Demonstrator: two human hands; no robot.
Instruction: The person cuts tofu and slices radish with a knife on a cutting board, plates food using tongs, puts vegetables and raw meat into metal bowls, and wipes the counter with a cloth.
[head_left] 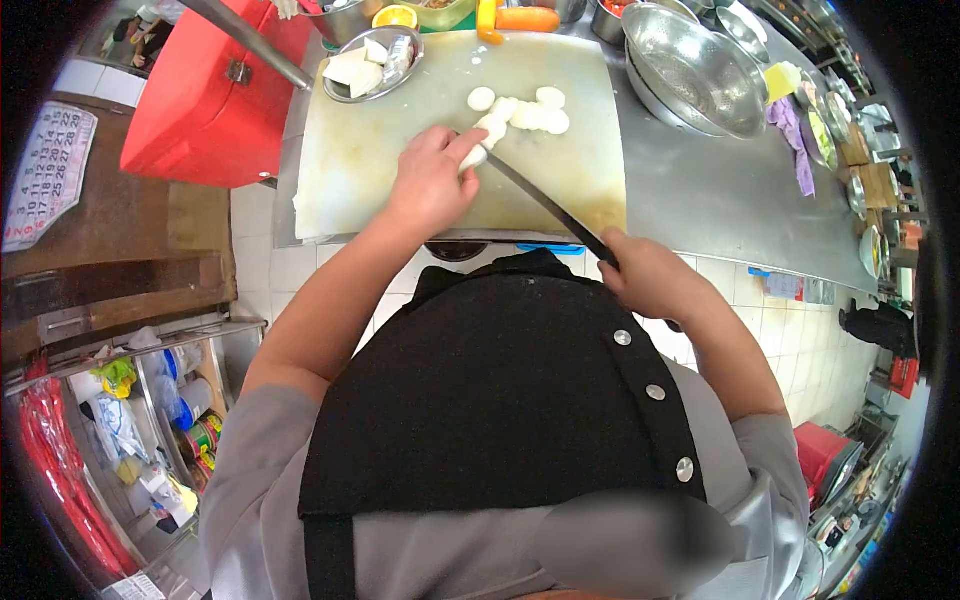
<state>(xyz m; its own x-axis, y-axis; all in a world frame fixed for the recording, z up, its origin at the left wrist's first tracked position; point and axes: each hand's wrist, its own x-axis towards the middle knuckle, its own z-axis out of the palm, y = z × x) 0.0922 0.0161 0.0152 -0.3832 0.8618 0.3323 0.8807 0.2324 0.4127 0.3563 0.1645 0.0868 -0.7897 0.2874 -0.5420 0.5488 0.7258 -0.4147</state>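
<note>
My left hand presses a white roundish piece of food onto the cutting board, its fingers bent around it. What the piece is I cannot make out. In my right hand is the handle of a long kitchen knife. The blade slants up and left, its tip end beside the white piece and my left fingertips. Several white round slices lie in a loose cluster just beyond the hands. At the board's far left sits an oval metal dish with white chunks.
Metal colanders stand right of the board on the steel counter. Carrots and an orange half lie along the far edge. A red box borders the left side, with a metal bar angled across it.
</note>
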